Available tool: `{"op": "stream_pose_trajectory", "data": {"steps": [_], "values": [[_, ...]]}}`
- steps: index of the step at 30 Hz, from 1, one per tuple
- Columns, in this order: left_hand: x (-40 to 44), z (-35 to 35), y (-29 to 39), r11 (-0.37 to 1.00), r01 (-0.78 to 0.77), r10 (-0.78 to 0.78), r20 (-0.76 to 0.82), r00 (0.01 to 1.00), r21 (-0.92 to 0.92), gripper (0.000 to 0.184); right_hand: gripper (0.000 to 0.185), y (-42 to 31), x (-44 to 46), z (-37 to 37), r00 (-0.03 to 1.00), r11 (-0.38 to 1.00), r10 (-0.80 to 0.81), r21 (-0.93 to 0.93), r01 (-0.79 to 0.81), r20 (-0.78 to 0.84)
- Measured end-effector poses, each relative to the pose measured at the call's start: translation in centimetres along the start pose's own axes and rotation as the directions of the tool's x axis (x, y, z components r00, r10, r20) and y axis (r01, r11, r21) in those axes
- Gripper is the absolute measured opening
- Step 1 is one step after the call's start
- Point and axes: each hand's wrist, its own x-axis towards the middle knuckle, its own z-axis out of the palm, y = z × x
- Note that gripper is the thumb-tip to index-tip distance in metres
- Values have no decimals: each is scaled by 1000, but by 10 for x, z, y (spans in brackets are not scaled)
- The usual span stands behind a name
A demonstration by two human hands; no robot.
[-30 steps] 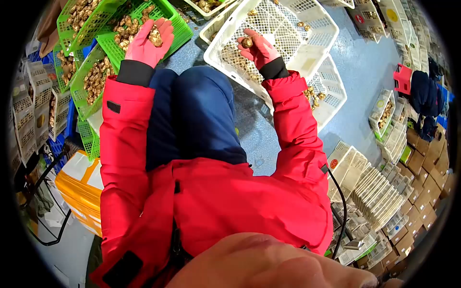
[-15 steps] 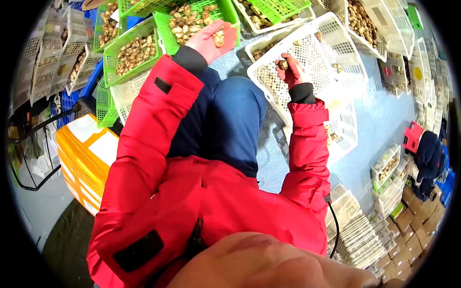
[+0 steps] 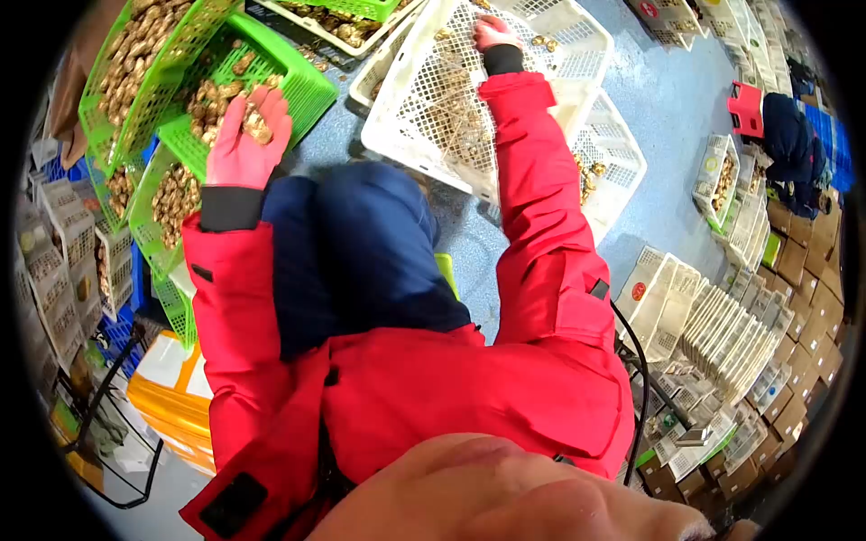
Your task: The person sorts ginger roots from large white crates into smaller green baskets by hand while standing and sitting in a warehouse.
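Palm up, my left hand (image 3: 248, 144) holds a small, lumpy brown-and-cream piece of produce (image 3: 258, 129) against its half-curled fingers. It is over a green crate (image 3: 302, 86) with similar pieces (image 3: 209, 106) inside. My right hand (image 3: 497, 34) reaches out to the far part of a white plastic crate (image 3: 410, 99). Its fingers look bent and bunched, with a brown piece at or just beyond their tips; whether they grip anything is hidden. Small brown pieces (image 3: 545, 42) lie in that crate to the right of this hand.
Green crates of brown pieces (image 3: 176, 203) stand at my left. Under the white crate is another white crate (image 3: 622, 153). An orange-and-white box (image 3: 167, 397) stands at my left side. Stacked white crates (image 3: 722, 343), cardboard boxes (image 3: 812, 298) and a person in dark clothes (image 3: 794, 144) are at right.
My right hand has reached farther into the white crate; the dark piece on its fingers no longer shows. My left hand still holds its piece over the green crate. The camera view has turned.
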Motion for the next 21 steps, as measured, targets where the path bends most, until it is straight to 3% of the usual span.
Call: {"op": "stream_pose_trajectory", "data": {"steps": [2,3,5,9,11,14,15,16,17,19,21], "values": [[3,3,-1,1000,-14,14,26,1000,-2,37,32,10,19,-88,986,979,168,-113,-167,1],[4,3,-1,999,-30,30,1,1000,16,37,34,16,27,-91,870,793,48,-512,-332,-490],[9,3,-1,997,-43,46,-43,998,60,37,38,27,55,-119,774,735,109,-474,-485,-624],[19,19,-10,980,-84,119,-190,975,181,41,50,49,83,-122,779,629,84,-573,-524,-621],[23,18,-11,971,-99,157,-262,952,219,41,45,66,82,-112,774,684,43,-546,-484,-632],[33,20,-14,983,-77,116,-237,965,168,40,41,72,77,-118,724,789,8,-441,-427,-689],[37,22,-15,985,-66,102,-231,968,158,40,34,71,75,-118,729,923,96,-214,-321,-678],[41,20,-15,988,-48,81,-223,971,149,39,33,67,69,-110,768,984,176,137,-115,-616],[44,22,-15,989,-23,55,-217,975,144,38,32,62,66,-104,823,870,213,486,85,-526],[48,26,-16,991,21,5,-198,980,130,38,36,65,57,-110,985,460,66,881,114,-162],[49,25,-18,991,15,9,-175,985,136,38,44,41,36,-101,978,313,-207,949,32,36]]}}
